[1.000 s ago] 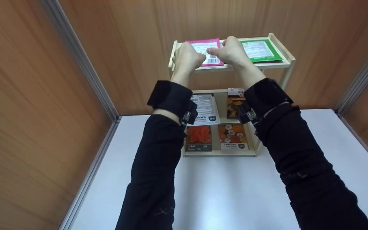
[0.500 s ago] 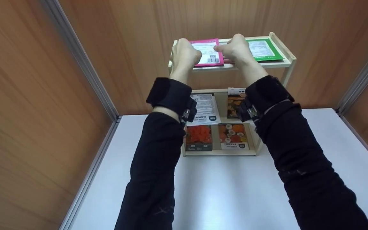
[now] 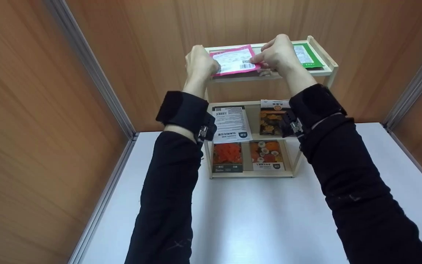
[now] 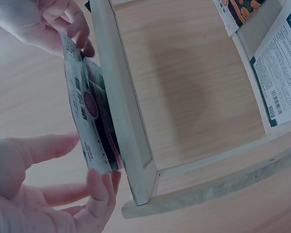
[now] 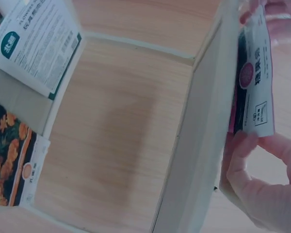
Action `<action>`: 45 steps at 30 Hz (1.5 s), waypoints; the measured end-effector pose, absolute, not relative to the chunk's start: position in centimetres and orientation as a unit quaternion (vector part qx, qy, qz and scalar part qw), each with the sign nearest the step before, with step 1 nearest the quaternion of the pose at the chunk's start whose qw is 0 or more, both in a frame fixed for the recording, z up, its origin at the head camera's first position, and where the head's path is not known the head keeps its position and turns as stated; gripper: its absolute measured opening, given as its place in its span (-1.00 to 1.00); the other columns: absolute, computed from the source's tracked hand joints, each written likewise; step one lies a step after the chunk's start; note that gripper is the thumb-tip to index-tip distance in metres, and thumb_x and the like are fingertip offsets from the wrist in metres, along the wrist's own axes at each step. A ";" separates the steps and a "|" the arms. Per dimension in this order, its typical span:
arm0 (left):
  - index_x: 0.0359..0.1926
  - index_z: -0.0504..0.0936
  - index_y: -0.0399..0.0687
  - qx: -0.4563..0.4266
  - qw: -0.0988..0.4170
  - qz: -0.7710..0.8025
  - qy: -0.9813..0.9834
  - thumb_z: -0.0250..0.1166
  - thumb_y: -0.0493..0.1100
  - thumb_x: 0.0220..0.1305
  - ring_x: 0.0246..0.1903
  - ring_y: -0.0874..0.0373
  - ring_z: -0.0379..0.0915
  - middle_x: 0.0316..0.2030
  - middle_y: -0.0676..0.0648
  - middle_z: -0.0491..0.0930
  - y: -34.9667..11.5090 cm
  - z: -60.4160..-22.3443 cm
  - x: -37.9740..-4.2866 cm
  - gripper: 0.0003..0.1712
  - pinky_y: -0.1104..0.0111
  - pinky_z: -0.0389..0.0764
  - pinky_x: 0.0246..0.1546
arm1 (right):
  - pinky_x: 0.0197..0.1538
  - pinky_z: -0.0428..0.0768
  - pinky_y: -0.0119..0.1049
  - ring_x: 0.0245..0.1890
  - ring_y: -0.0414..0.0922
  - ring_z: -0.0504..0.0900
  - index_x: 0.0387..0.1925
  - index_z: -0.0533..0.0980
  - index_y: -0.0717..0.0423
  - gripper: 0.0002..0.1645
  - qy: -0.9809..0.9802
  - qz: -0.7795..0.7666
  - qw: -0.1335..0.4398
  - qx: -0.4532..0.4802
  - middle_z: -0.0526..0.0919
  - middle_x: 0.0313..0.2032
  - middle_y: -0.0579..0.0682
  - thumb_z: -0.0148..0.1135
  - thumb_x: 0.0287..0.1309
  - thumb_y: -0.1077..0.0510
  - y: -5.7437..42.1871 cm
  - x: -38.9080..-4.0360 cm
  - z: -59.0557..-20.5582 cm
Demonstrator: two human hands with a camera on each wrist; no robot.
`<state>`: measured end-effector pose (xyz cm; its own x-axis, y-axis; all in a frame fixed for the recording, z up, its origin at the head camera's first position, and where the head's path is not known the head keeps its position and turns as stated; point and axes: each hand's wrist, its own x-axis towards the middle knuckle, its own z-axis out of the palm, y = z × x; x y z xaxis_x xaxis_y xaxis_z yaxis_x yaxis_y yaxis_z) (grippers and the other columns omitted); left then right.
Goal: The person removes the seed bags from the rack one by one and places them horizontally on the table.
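A pink-edged seed packet (image 3: pixel 233 60), its pale printed side up, lies slightly tilted over the top shelf. My left hand (image 3: pixel 200 63) holds its left edge, the thumb in front and fingers around the end in the left wrist view. At the right edge, my right hand (image 3: pixel 281 55) pinches a corner between thumb and fingers, as the right wrist view also shows. Behind the pale face of the packet (image 5: pixel 259 77), a dark surface with a pink edge shows close to the shelf board. To the right lies a green packet (image 3: pixel 311 57), partly covered by my right hand.
The pale wooden rack (image 3: pixel 251 175) stands on a white table (image 3: pixel 247 220) against a wood-grain wall. Lower tiers hold a white text-covered packet (image 3: pixel 231 124), an orange-flower packet (image 3: pixel 270 121), a red-flower packet (image 3: pixel 227 156) and a mixed-flower packet (image 3: pixel 266 154).
Both hands have moved apart, the left one leftward and the right one rightward. My right fingers now pinch the packet's right edge, and the packet has tilted and shifted slightly.
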<state>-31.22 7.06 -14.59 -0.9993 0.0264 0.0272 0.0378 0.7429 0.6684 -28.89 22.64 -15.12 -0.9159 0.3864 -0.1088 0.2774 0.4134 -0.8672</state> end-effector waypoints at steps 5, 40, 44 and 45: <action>0.12 0.36 -0.11 -0.001 -0.009 -0.373 -0.928 0.26 -0.28 -0.01 -0.17 0.19 0.32 -0.02 0.00 0.41 6.5 -14.6 -31.4 -0.41 0.53 0.44 -0.49 | -0.53 0.45 -0.59 -0.53 -0.29 0.40 0.09 0.34 0.26 -0.37 -0.807 0.563 0.042 -0.177 0.39 -0.21 -0.03 0.30 -0.09 0.29 22.8 -28.1 -14.7; -0.27 0.48 -0.36 -0.190 -0.022 -0.638 -0.746 0.32 -0.39 -0.04 -0.52 0.14 0.45 -0.45 -0.17 0.53 3.9 -23.3 -26.2 -0.74 0.42 0.53 -0.53 | -0.26 0.57 -0.35 -0.30 -0.06 0.58 -0.23 0.49 0.35 -0.64 -0.650 0.746 0.144 0.010 0.55 -0.33 0.14 0.34 -0.16 0.33 25.4 -20.9 -24.3; -0.29 0.49 -0.34 -0.203 -0.006 -0.650 -0.732 0.33 -0.40 -0.06 -0.50 0.13 0.46 -0.45 -0.16 0.54 3.9 -25.3 -25.6 -0.74 0.43 0.53 -0.53 | -0.28 0.57 -0.37 -0.33 -0.10 0.56 -0.25 0.52 0.31 -0.69 -0.656 0.733 0.175 0.036 0.53 -0.36 0.11 0.33 -0.13 0.32 25.4 -19.8 -26.1; -0.29 0.49 -0.34 -0.205 -0.002 -0.654 -0.728 0.33 -0.40 -0.06 -0.49 0.12 0.46 -0.45 -0.16 0.54 3.9 -25.8 -25.5 -0.74 0.42 0.53 -0.51 | -0.28 0.57 -0.37 -0.35 -0.11 0.55 -0.25 0.52 0.31 -0.70 -0.661 0.726 0.183 0.043 0.53 -0.37 0.10 0.32 -0.12 0.31 25.4 -19.6 -26.6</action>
<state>-25.51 3.88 -25.80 -0.9157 0.3011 0.2662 0.2969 0.0605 0.9530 -19.57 25.39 -26.57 -0.9295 0.2091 0.3039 -0.3222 -0.0592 -0.9448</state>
